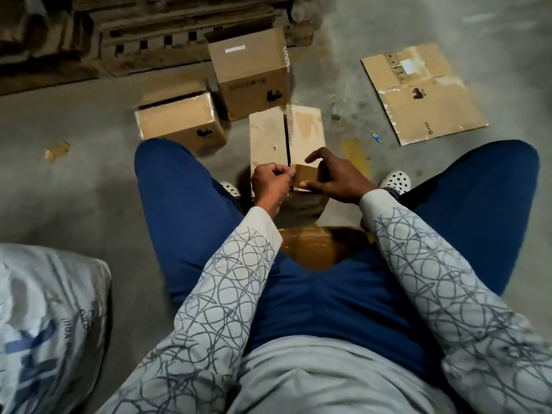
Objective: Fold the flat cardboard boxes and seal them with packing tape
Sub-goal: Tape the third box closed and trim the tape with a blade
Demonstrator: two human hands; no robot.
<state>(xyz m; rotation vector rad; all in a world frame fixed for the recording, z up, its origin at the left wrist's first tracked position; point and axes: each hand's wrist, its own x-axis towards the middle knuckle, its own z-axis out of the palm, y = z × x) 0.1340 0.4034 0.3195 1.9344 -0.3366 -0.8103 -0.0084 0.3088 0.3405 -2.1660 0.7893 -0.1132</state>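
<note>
Gripping the packing tape roll in the right hand, thumb and fingers curled round its rim, index finger lifted clear. Pinching what looks like the free tape end with the left hand, fingers tightly curled; too blurred to be sure of the strip itself. Working just above the near edge of the cardboard box, set on the floor between the feet, both top flaps down, dark seam open along the middle.

Judged light and hollow, so apt to slide or tip under a pull; worth steadying with a palm on one flap while laying tape. Stiff at edges and corners, springy at the flaps; best held by a corner or side wall, not mid-panel. Thin, sticky and quick to curl back on itself, that tape; best kept taut off the roll.

Close by the left thigh, a printed sack. Underfoot, rough grey concrete floor. Past the feet, a taped box on its side, a taller box upright, a flat cardboard sheet well apart to the right. Farthest, a wooden pallet in dim light.
</note>
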